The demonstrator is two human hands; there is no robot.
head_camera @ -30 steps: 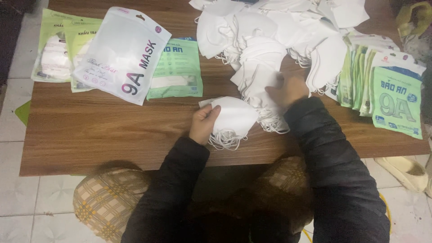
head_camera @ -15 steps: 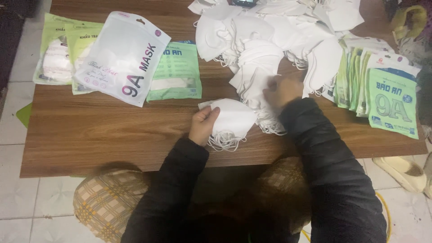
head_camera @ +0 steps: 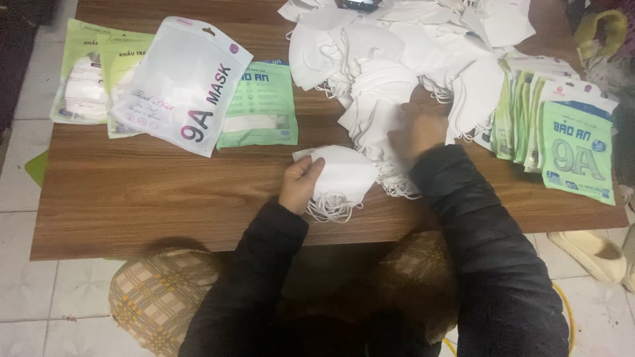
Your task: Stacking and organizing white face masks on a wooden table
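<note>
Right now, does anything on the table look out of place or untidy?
Mostly the loose white masks: they lie in a sprawling heap, overlapping at all angles, ear loops tangled. One white pouch lies askew across the green pouches. The left hand holds a neat stack of masks; the right hand rests on the heap.

On the table, your left hand holds a stack of face masks at the near edge, with the loose mask pile behind it under your right hand. Filled pouches lie to your far left, and upright empty pouches stand at the right end.
</note>
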